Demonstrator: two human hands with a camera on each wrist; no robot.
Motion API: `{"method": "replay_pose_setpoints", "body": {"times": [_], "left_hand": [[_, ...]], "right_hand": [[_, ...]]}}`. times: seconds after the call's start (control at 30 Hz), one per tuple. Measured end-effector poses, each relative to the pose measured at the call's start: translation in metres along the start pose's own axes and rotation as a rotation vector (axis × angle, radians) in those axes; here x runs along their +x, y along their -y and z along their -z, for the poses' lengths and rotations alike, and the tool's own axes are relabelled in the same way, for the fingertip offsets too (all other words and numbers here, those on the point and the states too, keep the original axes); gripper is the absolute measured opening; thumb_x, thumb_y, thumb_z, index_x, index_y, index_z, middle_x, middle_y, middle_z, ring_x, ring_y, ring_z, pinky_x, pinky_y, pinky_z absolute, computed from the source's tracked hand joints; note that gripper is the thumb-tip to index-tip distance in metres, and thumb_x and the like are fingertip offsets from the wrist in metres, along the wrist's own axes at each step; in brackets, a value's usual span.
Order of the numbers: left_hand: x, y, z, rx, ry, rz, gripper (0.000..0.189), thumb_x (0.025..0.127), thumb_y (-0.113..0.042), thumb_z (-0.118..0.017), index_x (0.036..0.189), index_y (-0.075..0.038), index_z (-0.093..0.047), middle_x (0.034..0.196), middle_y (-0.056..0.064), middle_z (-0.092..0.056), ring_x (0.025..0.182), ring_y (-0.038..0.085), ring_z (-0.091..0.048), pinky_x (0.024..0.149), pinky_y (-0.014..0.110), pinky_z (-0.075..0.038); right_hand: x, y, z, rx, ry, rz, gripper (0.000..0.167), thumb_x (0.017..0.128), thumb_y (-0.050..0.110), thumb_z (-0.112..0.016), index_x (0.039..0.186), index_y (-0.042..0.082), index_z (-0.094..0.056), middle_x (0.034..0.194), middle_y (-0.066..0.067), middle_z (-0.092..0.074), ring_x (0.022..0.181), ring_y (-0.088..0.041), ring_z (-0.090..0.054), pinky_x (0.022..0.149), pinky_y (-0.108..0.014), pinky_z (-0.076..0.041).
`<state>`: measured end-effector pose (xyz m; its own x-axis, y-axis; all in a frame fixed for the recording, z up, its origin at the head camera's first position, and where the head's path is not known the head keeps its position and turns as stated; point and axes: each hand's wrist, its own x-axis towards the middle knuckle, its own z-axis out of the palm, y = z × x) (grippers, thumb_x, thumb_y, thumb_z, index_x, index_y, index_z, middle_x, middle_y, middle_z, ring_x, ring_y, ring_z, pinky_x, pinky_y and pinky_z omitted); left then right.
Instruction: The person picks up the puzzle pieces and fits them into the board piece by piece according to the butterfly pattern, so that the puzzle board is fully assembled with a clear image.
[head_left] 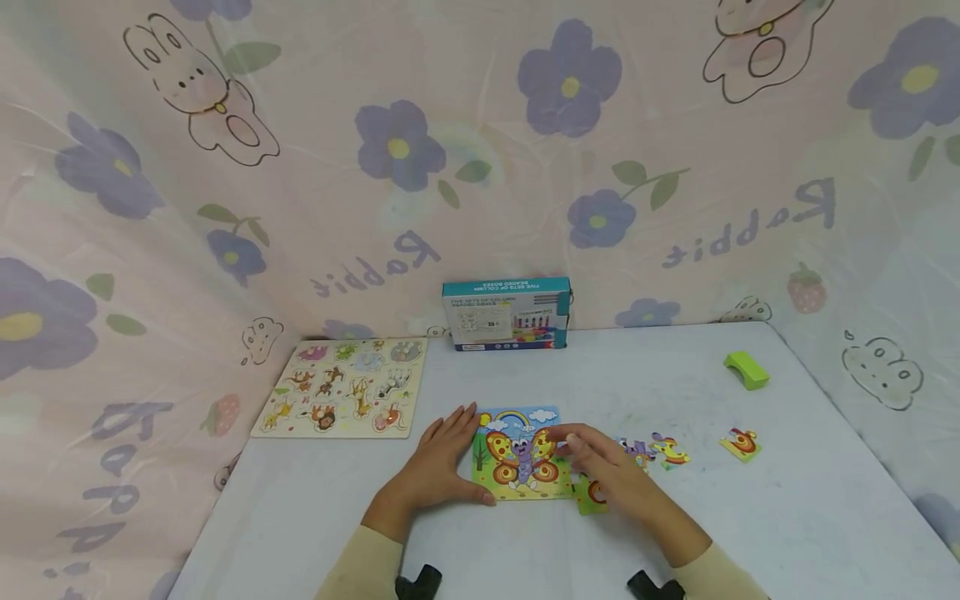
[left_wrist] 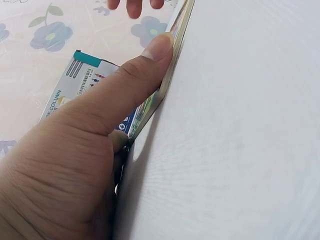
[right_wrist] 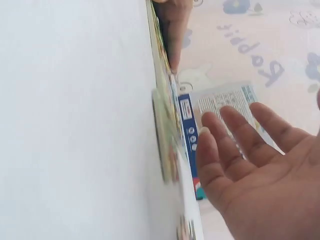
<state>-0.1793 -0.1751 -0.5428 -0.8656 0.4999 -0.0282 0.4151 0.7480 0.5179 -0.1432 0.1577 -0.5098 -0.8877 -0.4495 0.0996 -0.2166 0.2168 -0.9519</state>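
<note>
Butterfly puzzle [head_left: 522, 468] flat on the tabletop [head_left: 525, 554].
I see the L hand [head_left: 437, 468] spread wide, touching its left edge; R hand [head_left: 606, 468], loose & empty, is over its right edge. More pcs [head_left: 671, 451] lie to the right, w/ a box [head_left: 506, 317] at the back.

A white table [head_left: 525, 550] carries an animal board [head_left: 341, 390] at left, a box [head_left: 508, 315] standing at the back, and a butterfly puzzle [head_left: 522, 468], with loose pieces [head_left: 741, 446] and a green block [head_left: 747, 370] rightward.
</note>
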Motion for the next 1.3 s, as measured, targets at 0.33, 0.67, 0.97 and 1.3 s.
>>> {"method": "replay_pose_setpoints", "body": {"times": [0.33,0.67,0.97,1.3], "left_hand": [[0.0,-0.002,0.001,0.0,0.004,0.008,0.141,0.068,-0.087,-0.081,0.175,-0.014,-0.026,0.182,-0.004,-0.011,0.166,0.017,-0.002,0.131,0.049,-0.002],[-0.001,-0.006,0.005,-0.005,0.016,0.01,0.14,0.069,-0.084,-0.084,0.174,-0.011,-0.027,0.182,0.0,-0.013,0.166,0.022,-0.005,0.131,0.052,-0.004],[-0.001,-0.005,0.003,0.005,0.015,0.022,0.139,0.069,-0.084,-0.084,0.175,-0.014,-0.026,0.181,-0.004,-0.011,0.166,0.018,-0.003,0.131,0.049,-0.002],[-0.002,-0.009,0.006,-0.018,0.002,0.007,0.136,0.071,-0.079,-0.088,0.173,-0.01,-0.03,0.181,0.001,-0.015,0.166,0.022,-0.006,0.131,0.053,-0.004]], "right_hand": [[-0.029,-0.016,0.04,0.132,-0.045,0.011,0.056,0.122,0.026,-0.022,0.155,-0.01,-0.048,0.147,-0.034,-0.057,0.125,-0.038,-0.064,0.099,-0.034,-0.058],[-0.031,-0.031,0.041,-0.063,0.004,-0.071,0.045,0.108,0.023,-0.073,0.146,0.002,-0.064,0.142,-0.014,-0.066,0.124,-0.027,-0.064,0.096,-0.029,-0.056],[-0.029,-0.021,0.031,-0.345,0.092,-0.061,0.033,0.095,0.028,-0.087,0.122,0.02,-0.072,0.144,-0.002,-0.056,0.135,-0.035,-0.052,0.104,-0.036,-0.052],[-0.03,-0.019,0.029,-0.131,0.034,-0.133,0.021,0.099,0.015,-0.081,0.116,0.009,-0.071,0.107,-0.004,-0.067,0.1,-0.022,-0.065,0.084,-0.029,-0.056]]}}
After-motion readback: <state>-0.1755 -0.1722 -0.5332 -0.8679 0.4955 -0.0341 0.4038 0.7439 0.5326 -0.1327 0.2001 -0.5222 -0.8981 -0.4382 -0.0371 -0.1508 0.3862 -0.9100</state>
